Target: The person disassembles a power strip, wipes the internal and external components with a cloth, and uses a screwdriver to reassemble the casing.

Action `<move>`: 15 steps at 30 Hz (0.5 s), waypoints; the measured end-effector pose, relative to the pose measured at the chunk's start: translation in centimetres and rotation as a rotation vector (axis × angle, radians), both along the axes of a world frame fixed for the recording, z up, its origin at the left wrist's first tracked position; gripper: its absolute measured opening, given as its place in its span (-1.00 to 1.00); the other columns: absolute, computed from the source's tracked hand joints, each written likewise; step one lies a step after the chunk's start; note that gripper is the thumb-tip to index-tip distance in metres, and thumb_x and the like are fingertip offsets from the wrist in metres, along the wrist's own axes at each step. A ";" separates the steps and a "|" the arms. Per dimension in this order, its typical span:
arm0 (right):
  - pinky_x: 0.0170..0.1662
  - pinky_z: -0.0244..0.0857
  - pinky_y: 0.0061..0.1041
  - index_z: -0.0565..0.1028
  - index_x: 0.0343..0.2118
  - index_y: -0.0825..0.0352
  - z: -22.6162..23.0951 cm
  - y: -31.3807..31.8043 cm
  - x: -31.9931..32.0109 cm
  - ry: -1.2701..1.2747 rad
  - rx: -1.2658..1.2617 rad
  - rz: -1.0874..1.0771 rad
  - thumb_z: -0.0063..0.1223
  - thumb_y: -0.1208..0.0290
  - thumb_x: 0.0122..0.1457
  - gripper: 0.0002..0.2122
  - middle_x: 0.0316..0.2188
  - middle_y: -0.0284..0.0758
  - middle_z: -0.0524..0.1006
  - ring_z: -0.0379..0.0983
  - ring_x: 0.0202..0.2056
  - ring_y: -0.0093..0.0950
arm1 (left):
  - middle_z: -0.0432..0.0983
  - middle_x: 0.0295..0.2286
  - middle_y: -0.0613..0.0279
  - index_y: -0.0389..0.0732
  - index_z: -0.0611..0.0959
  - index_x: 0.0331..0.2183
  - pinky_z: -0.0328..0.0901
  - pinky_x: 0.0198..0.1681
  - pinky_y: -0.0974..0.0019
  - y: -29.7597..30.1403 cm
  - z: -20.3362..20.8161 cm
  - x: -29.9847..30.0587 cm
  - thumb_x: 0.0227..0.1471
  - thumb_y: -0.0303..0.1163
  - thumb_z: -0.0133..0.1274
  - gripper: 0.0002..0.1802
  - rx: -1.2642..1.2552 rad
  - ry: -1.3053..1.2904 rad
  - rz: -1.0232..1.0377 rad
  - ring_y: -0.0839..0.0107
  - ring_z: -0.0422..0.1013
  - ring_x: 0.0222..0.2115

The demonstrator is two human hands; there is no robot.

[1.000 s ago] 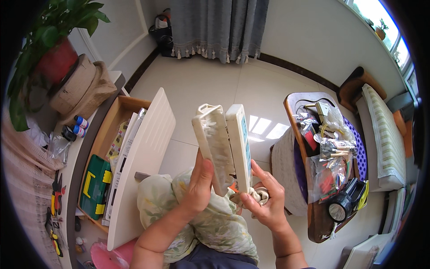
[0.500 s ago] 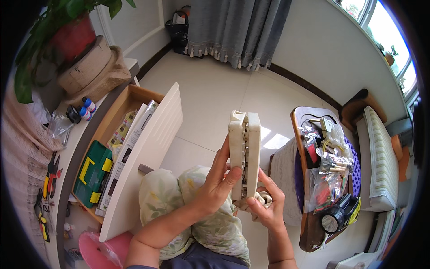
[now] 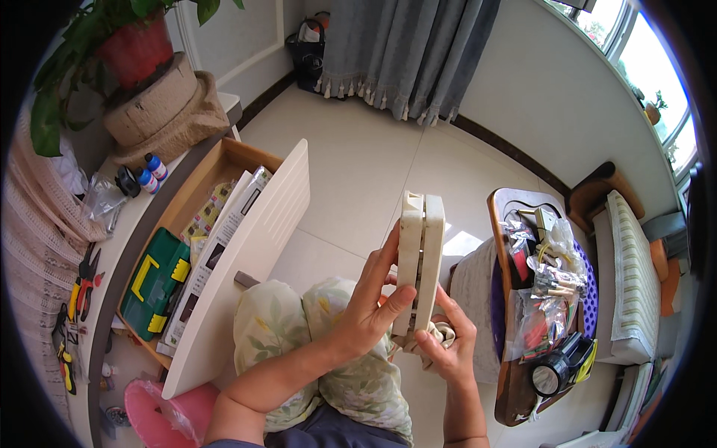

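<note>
Upright over my knees is a long cream-coloured power strip [image 3: 431, 254], seen edge-on, its casing in two halves with a narrow gap between them. My left hand [image 3: 373, 302] is closed on its left side, thumb across the near edge and fingers behind. At the lower end my right hand [image 3: 452, 340] grips the right half and a bunched off-white cord [image 3: 441, 336]. The parts inside the casing are mostly hidden.
To the left, an open drawer [image 3: 246, 224] holds a green toolbox [image 3: 153, 280] and papers. Pliers [image 3: 84, 287] lie on the cabinet top beside it. A pink bin [image 3: 168, 418] stands below. At right, a small table [image 3: 506, 381] carries bagged parts and a black flashlight [image 3: 553, 373].
The gap between the casing halves looks narrower, with less of the inside showing. The strip sits slightly farther right and lower in view. Both hands keep their hold.
</note>
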State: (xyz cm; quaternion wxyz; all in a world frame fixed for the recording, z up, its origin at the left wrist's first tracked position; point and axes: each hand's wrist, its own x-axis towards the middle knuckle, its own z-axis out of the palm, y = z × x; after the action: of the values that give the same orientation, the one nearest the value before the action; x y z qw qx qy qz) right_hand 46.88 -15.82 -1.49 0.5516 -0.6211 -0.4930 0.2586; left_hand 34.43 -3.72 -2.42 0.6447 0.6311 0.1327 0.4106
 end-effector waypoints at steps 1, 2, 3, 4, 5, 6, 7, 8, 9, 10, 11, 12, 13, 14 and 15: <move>-0.33 0.34 -0.64 0.32 0.12 0.45 0.0 0.0 0.0 -0.012 0.001 0.000 0.22 0.46 -0.12 -0.36 -0.12 -0.13 0.47 0.47 -0.45 -0.63 | 0.14 0.06 0.10 -0.18 -0.11 0.27 0.16 0.02 0.27 0.0 0.0 0.0 0.16 -0.04 -0.07 -0.13 0.001 -0.004 -0.001 0.33 0.17 0.00; -0.33 0.34 -0.64 0.32 0.12 0.45 0.1 0.0 0.0 -0.012 -0.006 -0.003 0.23 0.46 -0.12 -0.36 -0.12 -0.13 0.47 0.47 -0.45 -0.62 | 0.14 0.06 0.10 -0.19 -0.11 0.27 0.15 0.02 0.27 -0.1 0.0 0.1 0.15 -0.04 -0.07 -0.13 0.002 -0.008 -0.002 0.33 0.17 0.00; -0.33 0.34 -0.64 0.32 0.12 0.44 0.2 0.0 -0.1 -0.014 -0.014 -0.008 0.24 0.47 -0.12 -0.35 -0.12 -0.12 0.47 0.47 -0.45 -0.62 | 0.13 0.06 0.09 -0.19 -0.10 0.27 0.16 0.02 0.27 -0.1 0.0 0.1 0.15 -0.04 -0.06 -0.14 -0.001 -0.017 -0.009 0.32 0.17 0.01; -0.33 0.34 -0.64 0.32 0.12 0.44 0.3 0.0 -0.1 -0.016 -0.022 -0.012 0.25 0.47 -0.12 -0.35 -0.12 -0.12 0.47 0.47 -0.45 -0.62 | 0.13 0.07 0.09 -0.20 -0.09 0.27 0.16 0.02 0.26 -0.1 0.0 0.1 0.15 -0.04 -0.06 -0.14 -0.003 -0.025 -0.016 0.32 0.17 0.01; -0.34 0.34 -0.64 0.32 0.12 0.44 0.3 0.0 -0.1 -0.036 -0.023 -0.011 0.26 0.48 -0.13 -0.35 -0.11 -0.12 0.47 0.47 -0.45 -0.62 | 0.12 0.07 0.08 -0.20 -0.09 0.27 0.17 0.02 0.26 -0.1 0.0 0.1 0.15 -0.05 -0.06 -0.14 -0.006 -0.032 -0.023 0.31 0.17 0.01; -0.34 0.35 -0.63 0.32 0.12 0.44 0.3 0.0 -0.1 -0.054 -0.022 -0.009 0.27 0.48 -0.13 -0.34 -0.10 -0.11 0.47 0.47 -0.44 -0.61 | 0.12 0.08 0.07 -0.21 -0.08 0.26 0.17 0.03 0.26 -0.1 0.0 0.0 0.15 -0.05 -0.06 -0.14 0.000 -0.029 -0.032 0.30 0.16 0.03; -0.34 0.35 -0.63 0.32 0.12 0.44 0.3 0.0 0.0 -0.072 -0.021 -0.006 0.28 0.49 -0.14 -0.34 -0.09 -0.11 0.47 0.47 -0.44 -0.61 | 0.11 0.09 0.06 -0.21 -0.07 0.26 0.17 0.04 0.25 -0.1 -0.1 0.0 0.15 -0.05 -0.06 -0.15 0.006 -0.025 -0.041 0.29 0.16 0.04; -0.34 0.36 -0.62 0.32 0.11 0.43 0.2 0.1 0.1 -0.104 -0.008 -0.008 0.28 0.49 -0.15 -0.34 -0.08 -0.09 0.46 0.48 -0.44 -0.60 | 0.11 0.09 0.05 -0.22 -0.06 0.26 0.17 0.04 0.25 -0.1 -0.1 -0.1 0.15 -0.06 -0.06 -0.15 0.012 -0.021 -0.049 0.28 0.16 0.06; -0.34 0.37 -0.60 0.32 0.11 0.43 0.0 0.1 0.3 -0.138 0.005 -0.011 0.29 0.49 -0.15 -0.33 -0.07 -0.08 0.46 0.48 -0.43 -0.59 | 0.12 0.09 0.04 -0.23 -0.05 0.26 0.17 0.06 0.24 -0.1 0.0 -0.1 0.15 -0.05 -0.06 -0.16 0.021 -0.013 -0.052 0.26 0.16 0.07; -0.34 0.38 -0.59 0.33 0.11 0.43 -0.2 0.1 0.4 -0.172 0.018 -0.013 0.29 0.49 -0.16 -0.33 -0.06 -0.06 0.46 0.48 -0.43 -0.58 | 0.12 0.10 0.03 -0.23 -0.04 0.25 0.16 0.07 0.23 -0.1 0.1 -0.1 0.15 -0.05 -0.06 -0.16 0.029 -0.006 -0.054 0.24 0.16 0.08; -0.33 0.39 -0.57 0.33 0.10 0.42 -0.3 0.2 0.4 -0.194 0.024 -0.027 0.30 0.49 -0.16 -0.34 -0.05 -0.05 0.45 0.49 -0.42 -0.55 | 0.13 0.10 0.01 -0.24 -0.03 0.25 0.16 0.08 0.22 -0.1 0.2 -0.2 0.15 -0.05 -0.06 -0.16 0.038 0.002 -0.055 0.23 0.16 0.10; -0.33 0.40 -0.56 0.34 0.10 0.42 -0.4 0.1 0.5 -0.217 0.028 -0.042 0.30 0.49 -0.17 -0.34 -0.04 -0.04 0.45 0.50 -0.41 -0.53 | 0.14 0.10 0.00 -0.25 -0.02 0.25 0.14 0.10 0.21 -0.2 0.3 -0.1 0.14 -0.06 -0.04 -0.16 0.039 -0.006 -0.063 0.21 0.17 0.10; -0.32 0.41 -0.54 0.35 0.09 0.41 -0.5 0.1 0.5 -0.240 0.031 -0.057 0.31 0.49 -0.17 -0.34 -0.04 -0.02 0.44 0.51 -0.40 -0.50 | 0.15 0.10 -0.01 -0.26 0.00 0.24 0.13 0.11 0.19 -0.3 0.3 -0.2 0.14 -0.07 -0.02 -0.16 0.040 -0.014 -0.071 0.20 0.17 0.11; -0.31 0.42 -0.54 0.35 0.09 0.41 -0.7 0.1 0.5 -0.268 0.043 -0.083 0.31 0.50 -0.18 -0.34 -0.03 -0.02 0.44 0.52 -0.38 -0.48 | 0.15 0.11 -0.02 -0.27 0.01 0.24 0.12 0.12 0.18 -0.5 0.4 -0.2 0.13 -0.08 0.00 -0.16 0.041 -0.021 -0.078 0.18 0.17 0.12; -0.30 0.42 -0.53 0.35 0.09 0.40 -1.1 0.2 0.5 -0.294 0.053 -0.108 0.31 0.51 -0.18 -0.34 -0.03 -0.02 0.44 0.53 -0.36 -0.45 | 0.15 0.11 -0.03 -0.27 0.02 0.23 0.12 0.13 0.18 -0.7 0.3 -0.2 0.11 -0.10 0.03 -0.16 0.050 -0.031 -0.074 0.17 0.18 0.12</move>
State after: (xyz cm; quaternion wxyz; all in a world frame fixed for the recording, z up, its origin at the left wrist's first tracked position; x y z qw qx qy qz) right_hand 47.39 -15.66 -2.64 0.5027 -0.6631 -0.5409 0.1220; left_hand 34.19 -4.42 -2.07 0.6455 0.6449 0.0888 0.3994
